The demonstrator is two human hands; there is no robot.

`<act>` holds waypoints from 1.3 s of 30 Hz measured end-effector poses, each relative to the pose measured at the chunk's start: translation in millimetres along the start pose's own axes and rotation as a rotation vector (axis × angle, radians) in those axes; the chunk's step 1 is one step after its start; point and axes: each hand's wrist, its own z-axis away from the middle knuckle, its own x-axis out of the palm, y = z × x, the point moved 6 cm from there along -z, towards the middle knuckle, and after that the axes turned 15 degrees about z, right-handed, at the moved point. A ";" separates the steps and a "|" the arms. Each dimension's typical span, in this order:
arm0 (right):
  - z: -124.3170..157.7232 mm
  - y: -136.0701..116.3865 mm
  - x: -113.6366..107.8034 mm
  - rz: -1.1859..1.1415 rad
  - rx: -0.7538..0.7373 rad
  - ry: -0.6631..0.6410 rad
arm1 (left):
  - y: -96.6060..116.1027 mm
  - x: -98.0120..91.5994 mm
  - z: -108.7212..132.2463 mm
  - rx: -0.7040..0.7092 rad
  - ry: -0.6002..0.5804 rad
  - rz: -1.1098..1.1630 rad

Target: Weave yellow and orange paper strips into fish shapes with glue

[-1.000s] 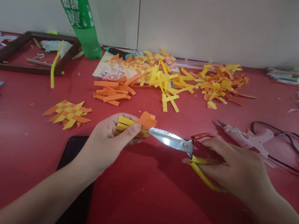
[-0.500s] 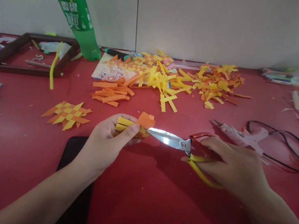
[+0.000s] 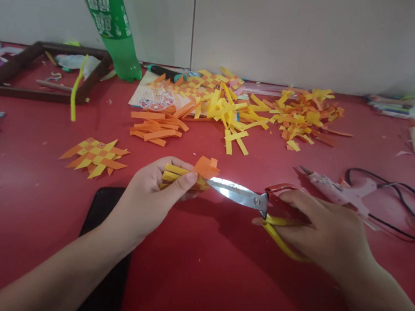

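Orange-and-yellow folded paper piece [image 3: 204,167], made of flat strips that cross one another, is held up at the middle of the view, above the red tabletop [image 3: 195,281]; take it as the centre of a clock. Nearest, at 8 o'clock, a flat black rectangular object [image 3: 107,258], perhaps a phone, lies partly under the left forearm. The left hand [image 3: 151,184] pinches the piece, thumb pressed on its front and the other fingers mostly hidden behind. At 3 o'clock the right hand [image 3: 328,230] has its fingers curled round the red and yellow handles of steel-bladed scissors [image 3: 254,199], whose tip meets the paper's edge; whether paper sits between the blades I cannot tell. Over the last second almost nothing has changed: paper and blades keep their places and no cut-off bit shows, so I judge the work paused or very slow. At 9 o'clock rests a checkered orange-and-yellow paper figure [image 3: 97,157], and farther right, at 3, a pale pink glue gun [image 3: 336,190]. Beyond lie loose orange paper strips [image 3: 155,128] at 11 and bright yellow paper strips [image 3: 230,111] at 1, then a tilted green plastic bottle [image 3: 112,24] towards 11
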 end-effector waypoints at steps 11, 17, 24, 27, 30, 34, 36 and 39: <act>2.5 1.6 4.8 -0.031 0.024 -0.055 | 0.0 2.0 -0.7 0.006 -0.009 0.011; 1.6 0.1 5.5 -0.069 0.025 -0.077 | 0.4 1.5 0.4 -0.002 0.010 0.039; -0.7 0.4 3.4 -0.078 0.021 -0.080 | 1.0 2.4 -0.3 -0.003 0.010 0.025; -0.8 -0.9 3.6 -0.070 0.025 -0.082 | 0.6 3.0 -0.9 -0.004 0.007 0.015; -1.1 -1.8 3.7 -0.066 0.034 -0.067 | 0.6 3.2 -1.3 -0.002 0.005 -0.001; -1.1 -1.7 4.0 -0.067 0.038 -0.061 | 2.0 2.8 -0.6 0.009 0.011 -0.008; -0.9 -1.8 4.2 -0.065 0.029 -0.065 | 2.5 2.6 0.1 0.012 0.011 -0.002; -0.7 -1.5 5.2 -0.062 0.026 -0.080 | 1.0 1.6 0.9 -0.010 0.019 0.011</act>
